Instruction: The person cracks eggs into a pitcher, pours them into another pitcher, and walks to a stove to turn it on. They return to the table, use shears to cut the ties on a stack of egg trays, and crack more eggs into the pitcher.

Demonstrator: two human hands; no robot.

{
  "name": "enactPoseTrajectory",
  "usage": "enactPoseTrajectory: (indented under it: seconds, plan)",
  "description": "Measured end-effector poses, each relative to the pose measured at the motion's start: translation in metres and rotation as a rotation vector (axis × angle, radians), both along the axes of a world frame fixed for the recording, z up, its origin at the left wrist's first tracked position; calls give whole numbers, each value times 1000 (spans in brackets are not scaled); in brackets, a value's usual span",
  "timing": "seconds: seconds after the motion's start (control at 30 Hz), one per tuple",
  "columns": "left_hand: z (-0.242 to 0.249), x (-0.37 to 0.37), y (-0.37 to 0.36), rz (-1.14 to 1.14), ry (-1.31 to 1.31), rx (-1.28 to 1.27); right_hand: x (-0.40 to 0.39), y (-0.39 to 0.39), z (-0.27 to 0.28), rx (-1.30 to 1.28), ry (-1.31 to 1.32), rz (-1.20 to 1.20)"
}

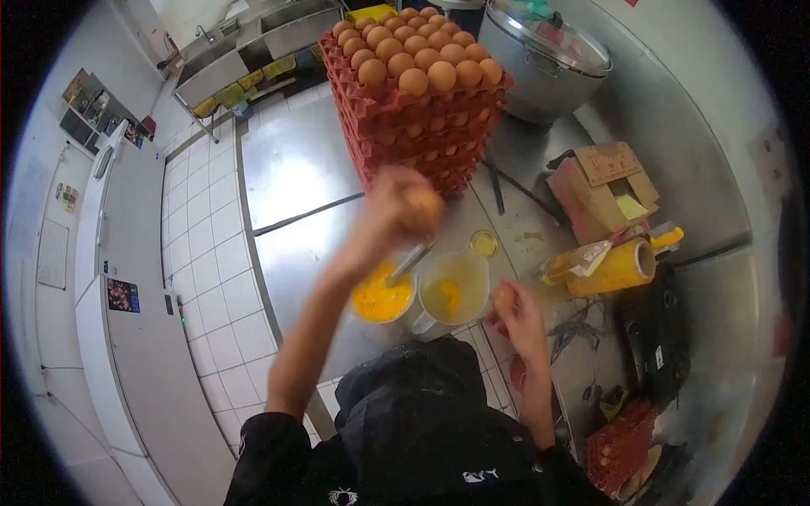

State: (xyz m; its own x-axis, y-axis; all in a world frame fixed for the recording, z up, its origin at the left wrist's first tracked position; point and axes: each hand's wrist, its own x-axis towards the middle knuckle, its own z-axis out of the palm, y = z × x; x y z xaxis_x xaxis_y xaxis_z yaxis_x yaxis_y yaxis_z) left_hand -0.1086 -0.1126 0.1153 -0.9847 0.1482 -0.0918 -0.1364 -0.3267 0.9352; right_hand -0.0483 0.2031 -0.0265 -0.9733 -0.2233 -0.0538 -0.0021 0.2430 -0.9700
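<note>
My left hand [392,198], smeared by motion, is closed around a brown egg [423,209] in front of the stacked trays. Lower down on the right, my right hand [525,322] grips another egg [505,301] beside a clear pitcher [475,274]. Yellow yolk lies in the pitcher, whose handle points toward me. Left of it stands a container of yellow egg [380,299] with a metal utensil [411,263] leaning in it. A small round dish [483,244] sits behind the pitcher.
Red egg trays [405,139] rise in a tall stack, brown eggs [441,76] on top. Nearby are a large metal pot [540,80], an open cardboard box [603,190] and a yellow roll of film [612,268]. More red trays [620,447] lie at lower right.
</note>
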Motion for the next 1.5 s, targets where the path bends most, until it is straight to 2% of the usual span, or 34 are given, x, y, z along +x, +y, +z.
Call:
enactPoseTrajectory:
  seconds: [0.07,0.1,0.2,0.3,0.4,0.5,0.6,0.73,0.83,0.9,0.93,1.0,1.1,1.13,1.17,1.27,1.37,1.4,1.47,1.5]
  plan:
    - [-48,39,46,-205,-268,398,-7,-27,21,-55,94,-39]
    - [-71,51,66,-213,-430,547,-9,-38,32,-81,143,-59]
    - [-117,70,96,-205,-583,810,-17,-51,41,-107,424,-54]
    - [-133,72,104,-116,-578,745,-11,-49,52,183,405,86]
    - [-129,74,103,23,-620,672,-14,-50,46,127,616,21]
    - [-134,73,105,59,-585,662,-10,-50,28,66,741,-58]
    - [-128,70,115,98,-575,673,-9,-58,16,303,754,163]
    - [-155,74,108,79,-536,600,-14,-54,-6,-8,579,68]
    - [-154,75,109,88,-539,628,-11,-55,6,62,585,-52]
    - [-143,74,116,113,-531,662,-14,-54,0,227,776,86]
    - [-147,74,116,109,-530,649,-16,-54,-5,312,872,157]
    - [-158,76,115,121,-521,628,-18,-56,-22,-26,596,127]
    - [-160,81,112,195,-431,367,-24,-44,-37,-484,119,134]
    - [-160,83,109,178,-423,345,-29,-39,-26,-621,-48,138]
    - [-161,85,105,158,-414,323,-32,-29,-9,-360,-71,251]
    - [-166,86,101,142,-303,204,-39,-34,15,88,-19,426]
    - [-163,88,93,135,-220,42,-40,-40,14,69,-103,437]
    - [-161,90,90,128,-206,-14,-42,-40,16,154,-94,456]
    - [-153,90,83,93,-204,-290,-45,-37,21,324,-75,488]
    - [-150,90,82,73,-204,-426,-46,-38,23,329,-71,505]
